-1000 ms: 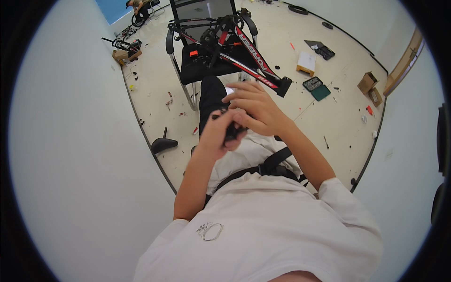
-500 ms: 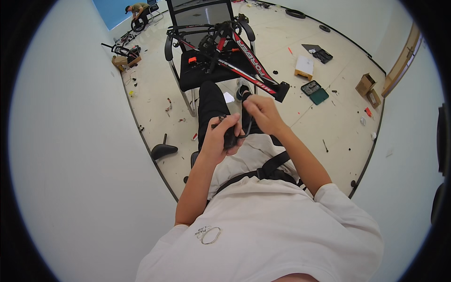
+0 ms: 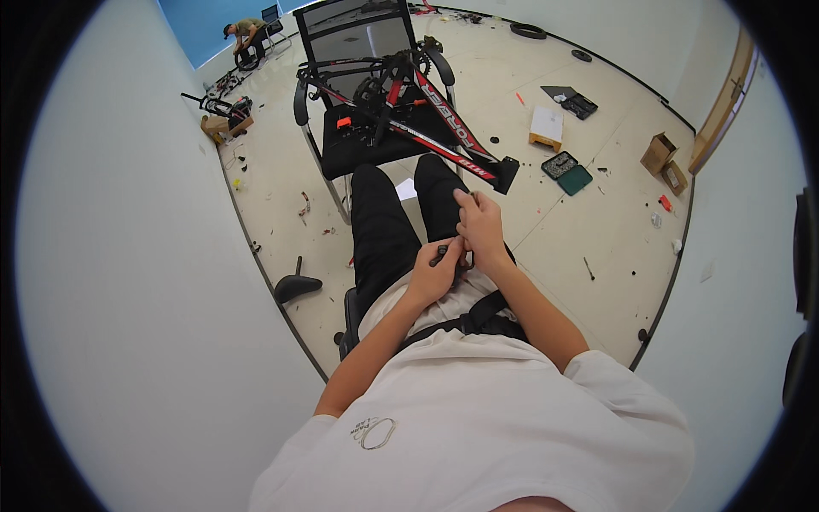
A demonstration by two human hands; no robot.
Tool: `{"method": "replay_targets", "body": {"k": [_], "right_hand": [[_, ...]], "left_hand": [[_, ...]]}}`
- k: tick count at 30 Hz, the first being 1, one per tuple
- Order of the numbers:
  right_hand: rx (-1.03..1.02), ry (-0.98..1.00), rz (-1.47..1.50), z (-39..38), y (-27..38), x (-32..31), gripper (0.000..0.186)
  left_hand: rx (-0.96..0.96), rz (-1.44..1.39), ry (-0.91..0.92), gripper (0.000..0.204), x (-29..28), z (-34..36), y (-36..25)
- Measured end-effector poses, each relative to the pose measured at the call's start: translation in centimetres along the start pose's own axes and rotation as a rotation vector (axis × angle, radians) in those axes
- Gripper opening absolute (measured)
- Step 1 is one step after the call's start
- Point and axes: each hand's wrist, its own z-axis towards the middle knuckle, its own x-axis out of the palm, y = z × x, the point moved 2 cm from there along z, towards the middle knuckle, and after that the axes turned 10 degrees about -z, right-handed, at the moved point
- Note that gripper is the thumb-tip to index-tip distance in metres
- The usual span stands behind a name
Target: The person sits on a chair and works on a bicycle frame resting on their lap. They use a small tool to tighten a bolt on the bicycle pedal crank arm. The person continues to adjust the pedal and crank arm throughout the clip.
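Observation:
Over my lap, my left hand is closed round a small black part, most of it hidden by the fingers; its exact kind cannot be made out. My right hand is just above and to the right, touching the left, with its fingers curled closed. A thin black cable bends between the hands and runs up into the right one. Beyond my knees, a red and black bicycle frame lies across a black mesh-backed chair.
On the floor to the left is a black bicycle saddle. To the right lie a green tool case, a white and yellow box and cardboard boxes. At the far left, another person sits bent over a wheel.
Both hands have come together and nearer my body; the left moved right and down, the right moved down. The black part is now more hidden. My right knee has come into view.

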Motion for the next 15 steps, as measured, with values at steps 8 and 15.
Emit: {"method": "replay_targets", "body": {"k": [8, 15], "right_hand": [[-0.429, 0.121, -0.203, -3.2, 4.5, -0.3, 0.03], [-1.23, 0.819, -0.959, -8.0, 6.2, -2.1, 0.023]], "left_hand": [[-0.193, -0.285, -0.062, 0.034, 1.9, -0.9, -2.4], [-0.401, -1.071, -0.213, 0.023, -1.1, 1.6, -0.8]]}}
